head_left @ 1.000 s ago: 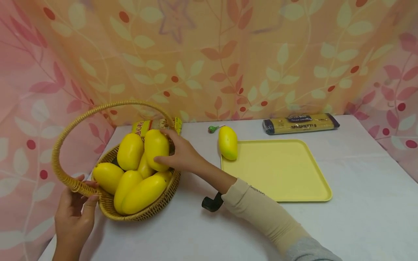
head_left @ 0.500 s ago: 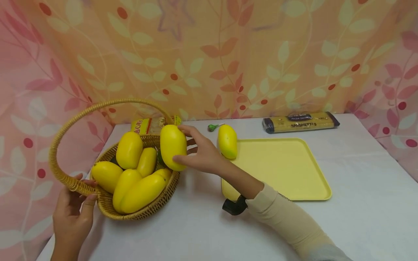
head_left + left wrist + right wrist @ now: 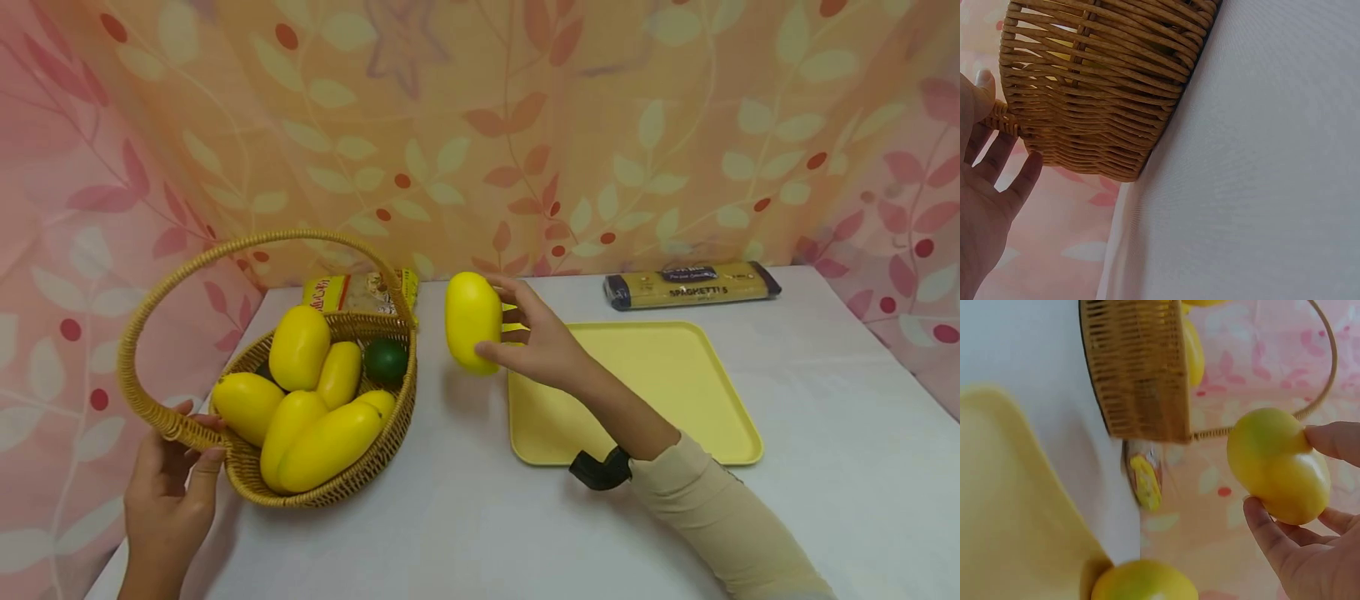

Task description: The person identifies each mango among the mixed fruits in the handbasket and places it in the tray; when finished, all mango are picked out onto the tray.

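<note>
My right hand (image 3: 543,342) holds a yellow mango (image 3: 472,323) in the air between the basket and the tray, thumb on one side and fingers on the other. In the right wrist view the held mango (image 3: 1279,465) looks partly greenish. A wicker basket (image 3: 360,467) stands at the left with several mangoes (image 3: 330,446) and a dark green rounded thing (image 3: 386,360) inside. My left hand (image 3: 168,508) grips the base of its tall handle (image 3: 187,429). Another mango (image 3: 1144,581) lies at the tray's corner, mostly hidden behind my right hand in the head view.
A pale yellow tray (image 3: 645,400) lies right of centre. Behind it is a spaghetti packet (image 3: 690,285). A yellow printed food packet (image 3: 326,292) lies behind the basket. Patterned curtains (image 3: 480,125) stand close around the white table (image 3: 450,525).
My right hand has lifted the mango out of the basket and carried it right, uncovering the dark green thing. My left hand stays on the handle.
</note>
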{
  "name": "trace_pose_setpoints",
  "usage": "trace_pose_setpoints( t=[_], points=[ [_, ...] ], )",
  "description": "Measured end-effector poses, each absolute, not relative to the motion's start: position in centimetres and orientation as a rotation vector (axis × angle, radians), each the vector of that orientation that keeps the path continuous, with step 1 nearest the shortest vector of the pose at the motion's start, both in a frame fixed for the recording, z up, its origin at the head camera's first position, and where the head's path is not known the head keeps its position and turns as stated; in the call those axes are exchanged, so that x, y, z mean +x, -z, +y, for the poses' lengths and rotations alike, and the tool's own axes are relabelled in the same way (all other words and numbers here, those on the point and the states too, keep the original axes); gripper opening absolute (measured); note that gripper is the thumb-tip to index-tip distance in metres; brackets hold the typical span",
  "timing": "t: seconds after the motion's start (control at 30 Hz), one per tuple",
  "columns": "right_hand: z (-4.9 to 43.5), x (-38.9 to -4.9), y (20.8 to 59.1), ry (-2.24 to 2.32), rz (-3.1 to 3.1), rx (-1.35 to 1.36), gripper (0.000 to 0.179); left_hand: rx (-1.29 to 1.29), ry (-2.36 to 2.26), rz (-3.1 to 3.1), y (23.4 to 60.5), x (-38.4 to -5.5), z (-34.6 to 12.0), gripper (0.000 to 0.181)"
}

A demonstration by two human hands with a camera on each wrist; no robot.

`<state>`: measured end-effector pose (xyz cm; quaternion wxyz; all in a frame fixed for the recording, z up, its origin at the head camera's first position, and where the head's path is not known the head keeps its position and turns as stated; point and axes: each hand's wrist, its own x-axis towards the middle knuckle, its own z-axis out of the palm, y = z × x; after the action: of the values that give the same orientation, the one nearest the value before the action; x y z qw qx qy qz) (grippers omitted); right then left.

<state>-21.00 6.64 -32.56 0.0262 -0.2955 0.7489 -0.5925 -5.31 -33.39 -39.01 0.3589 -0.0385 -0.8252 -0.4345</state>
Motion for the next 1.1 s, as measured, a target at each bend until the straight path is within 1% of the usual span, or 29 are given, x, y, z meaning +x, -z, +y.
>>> trace_pose_setpoints(
  t=[0.2,0.4,0.5,0.77,0.97,1.1],
  points=[
    [9.7,-22.0,32.7,1.807,2.360,-0.757,0.078,-0.126,1.125,-2.113,39.1,-5.4,-33.4,0.073],
    [12.5,-23.3,33.0,1.761,2.406,-0.599,0.081,-0.238,1.191,-2.015,39.4,-5.6,-33.3,0.066],
    [13.7,-24.0,33.2,1.739,2.426,-0.534,0.080,-0.254,1.200,-2.001,39.7,-5.7,-33.3,0.064],
    [16.1,-25.3,33.6,1.714,2.399,-0.385,0.080,-0.237,1.187,-2.007,39.3,-5.6,-33.2,0.063],
    [17.1,-26.3,34.7,1.499,2.432,-0.239,0.085,-0.165,1.132,-2.077,39.0,-5.4,-33.3,0.069],
    [17.3,-26.7,35.3,1.425,2.423,-0.199,0.089,-0.164,1.132,-2.072,39.0,-5.4,-33.3,0.068]
  ],
)
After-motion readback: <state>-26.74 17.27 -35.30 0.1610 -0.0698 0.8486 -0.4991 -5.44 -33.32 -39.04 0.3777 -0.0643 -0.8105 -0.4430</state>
